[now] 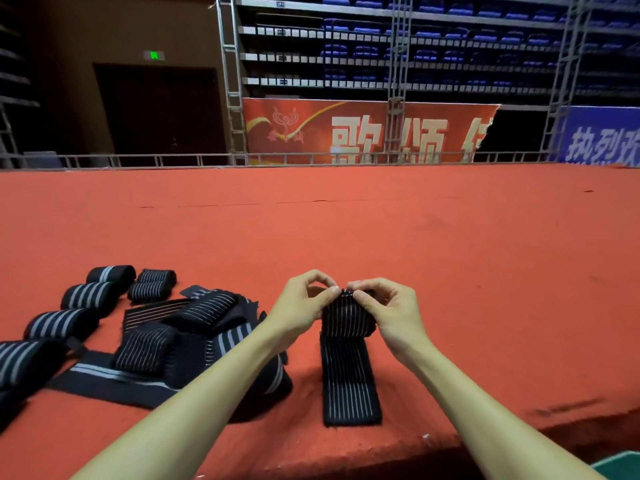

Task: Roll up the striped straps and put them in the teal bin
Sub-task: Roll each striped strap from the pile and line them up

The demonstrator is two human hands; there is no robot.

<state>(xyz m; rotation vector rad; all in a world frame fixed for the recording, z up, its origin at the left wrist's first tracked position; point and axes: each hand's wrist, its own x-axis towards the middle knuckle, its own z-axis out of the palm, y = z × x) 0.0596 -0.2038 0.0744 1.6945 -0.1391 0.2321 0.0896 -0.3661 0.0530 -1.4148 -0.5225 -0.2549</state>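
Rolls (88, 296) beside loose strap pile (194, 323) on carpet (450, 254)

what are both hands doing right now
Left hand: pinching the rolled end of the strap.
Right hand: pinching the same roll.

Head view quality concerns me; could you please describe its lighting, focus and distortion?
Head view: red carpet evenly lit, back doorway dark; left hand, right hand and half-rolled striped strap sharp; trusses lean from wide-angle distortion; banner lettering slightly soft.
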